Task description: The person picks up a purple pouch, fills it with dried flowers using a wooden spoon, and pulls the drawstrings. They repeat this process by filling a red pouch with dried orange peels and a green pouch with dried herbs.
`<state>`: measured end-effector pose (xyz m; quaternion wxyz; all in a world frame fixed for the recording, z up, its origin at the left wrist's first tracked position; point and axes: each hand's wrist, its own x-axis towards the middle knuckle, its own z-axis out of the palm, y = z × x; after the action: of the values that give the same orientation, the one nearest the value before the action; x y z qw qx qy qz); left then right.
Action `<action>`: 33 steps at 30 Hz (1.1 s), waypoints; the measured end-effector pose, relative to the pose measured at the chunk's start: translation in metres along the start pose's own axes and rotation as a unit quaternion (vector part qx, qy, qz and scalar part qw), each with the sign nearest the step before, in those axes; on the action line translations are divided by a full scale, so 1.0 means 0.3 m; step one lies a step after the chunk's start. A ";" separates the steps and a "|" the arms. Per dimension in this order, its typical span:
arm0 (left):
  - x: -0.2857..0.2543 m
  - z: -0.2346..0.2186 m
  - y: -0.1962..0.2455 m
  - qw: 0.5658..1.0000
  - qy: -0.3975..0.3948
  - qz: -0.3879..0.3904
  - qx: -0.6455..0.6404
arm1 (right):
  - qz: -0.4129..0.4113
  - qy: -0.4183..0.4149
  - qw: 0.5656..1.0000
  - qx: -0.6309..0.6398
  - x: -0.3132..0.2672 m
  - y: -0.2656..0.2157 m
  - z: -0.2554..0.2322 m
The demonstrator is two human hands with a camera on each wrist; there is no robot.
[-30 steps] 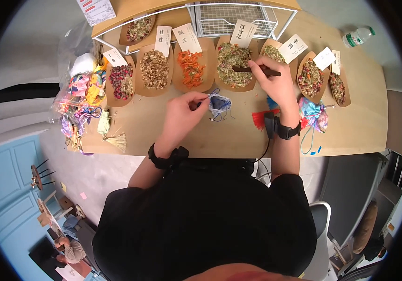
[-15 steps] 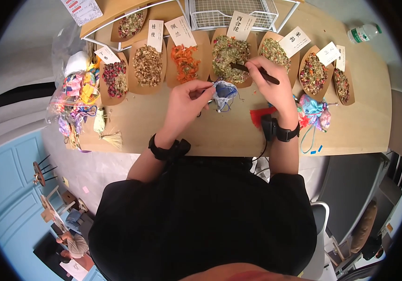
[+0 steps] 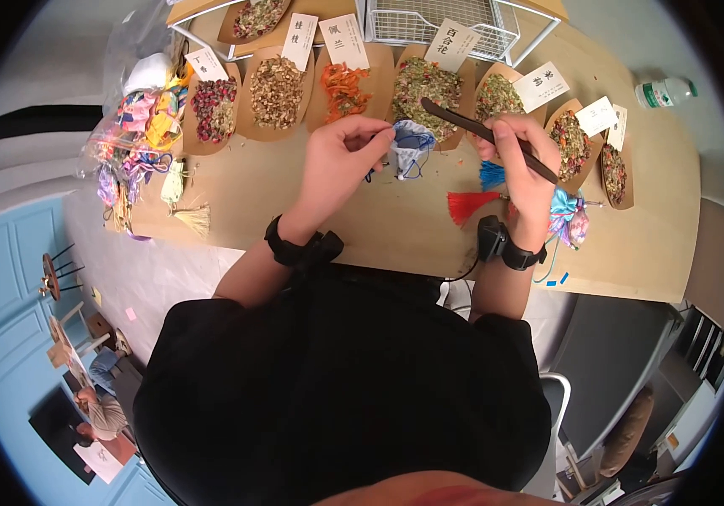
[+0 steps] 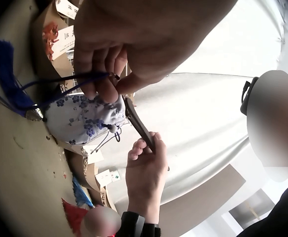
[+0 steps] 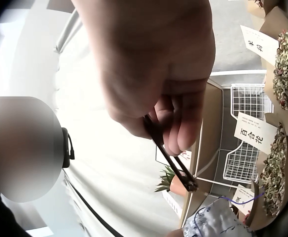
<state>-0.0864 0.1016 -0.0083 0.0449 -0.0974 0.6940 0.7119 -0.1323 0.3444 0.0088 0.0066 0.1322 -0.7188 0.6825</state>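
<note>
My left hand [image 3: 341,164] pinches the rim of a small white drawstring pouch [image 4: 80,118] with blue flowers, its mouth upward. A blue cord and a dark blue tassel [image 4: 5,69] hang from it. In my right hand [image 3: 526,160] I hold dark brown tweezers [image 3: 463,121] by their rear part. Their tips point left and come close to the pouch's mouth in the left wrist view. What lies between the tips is too small to tell. Behind the pouch stands a paper tray of greenish dried herbs [image 3: 429,88] with a label card [image 3: 453,44].
More trays stand in a row, with orange petals [image 3: 345,93], brown chips [image 3: 276,94] and red buds [image 3: 213,110]. Colourful pouches [image 3: 147,118] are piled left. A red tassel [image 3: 470,205] and a blue-pink pouch [image 3: 568,218] lie right. A bottle [image 3: 665,93] and a wire basket [image 3: 438,21] are behind.
My right hand has drawn the tweezers out of the greenish herbs, back and to the right. My left hand keeps its pinch on the pouch's rim, and the head view has shifted a little.
</note>
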 end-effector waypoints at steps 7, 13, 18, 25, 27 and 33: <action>-0.016 0.003 -0.008 1.000 0.001 0.015 -0.022 | 0.022 -0.083 0.996 0.002 -0.016 -0.007 -0.003; -0.030 -0.006 -0.021 1.000 0.007 0.018 -0.007 | 0.038 -0.024 0.997 0.064 -0.004 0.019 -0.007; -0.036 -0.020 -0.039 1.000 0.005 0.016 -0.016 | 0.074 0.115 0.991 0.009 0.047 0.071 -0.021; -0.051 -0.020 -0.032 1.000 0.005 0.004 0.001 | 0.100 0.120 0.981 -0.118 0.075 0.178 0.012; -0.048 -0.020 -0.037 1.000 -0.001 0.004 0.002 | 0.095 0.097 0.987 -0.084 0.067 0.162 0.047; -0.047 -0.014 -0.052 1.000 -0.013 0.002 -0.002 | 0.044 0.026 0.982 -0.181 0.066 0.145 0.063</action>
<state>-0.0693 0.0988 -0.0208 0.0528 -0.0869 0.6921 0.7146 -0.1569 0.3235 -0.0314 0.0192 0.0791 -0.8352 0.5438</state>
